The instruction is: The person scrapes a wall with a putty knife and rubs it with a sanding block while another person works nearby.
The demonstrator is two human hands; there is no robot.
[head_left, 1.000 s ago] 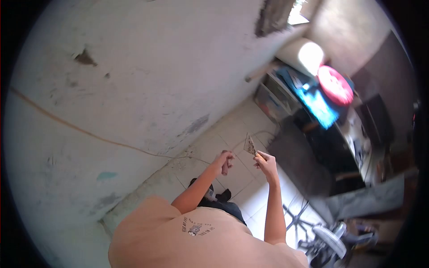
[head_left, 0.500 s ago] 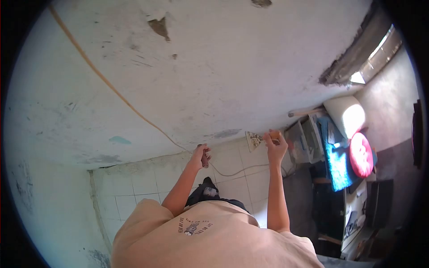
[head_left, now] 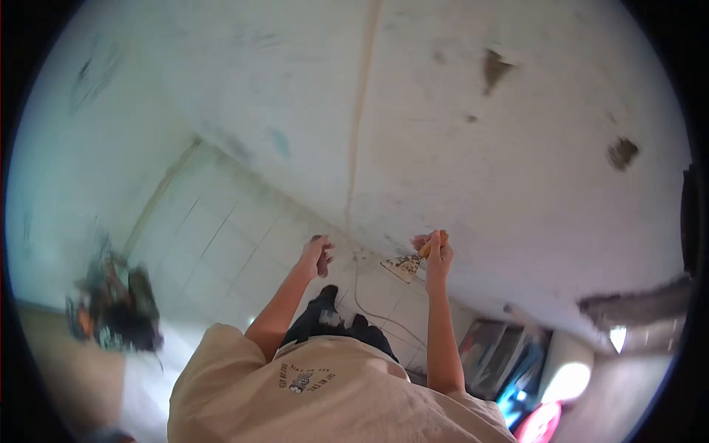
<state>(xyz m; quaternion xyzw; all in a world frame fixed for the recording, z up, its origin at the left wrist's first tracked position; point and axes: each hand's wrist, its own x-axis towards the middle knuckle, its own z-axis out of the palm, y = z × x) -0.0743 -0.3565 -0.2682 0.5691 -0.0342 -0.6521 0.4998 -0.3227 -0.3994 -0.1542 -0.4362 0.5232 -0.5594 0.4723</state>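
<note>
My right hand is closed around the orange-brown handle of a putty knife. Its wide, stained blade points left, toward the middle of the view. My left hand grips a short, dark reddish-brown bar, whose exact kind I cannot tell. Both hands are held out in front of my body, apart from each other. Beyond them rises a scuffed white wall with chipped patches.
A pale cord runs down the wall to the tiled floor. At the lower left is a blurred dark heap. Plastic drawers, a pink round item and a window opening lie to the right.
The view has swung left, bringing the left corner and dark heap into sight while the drawers shift lower. Both hands keep hold of their things; the putty knife now tilts more downward.
</note>
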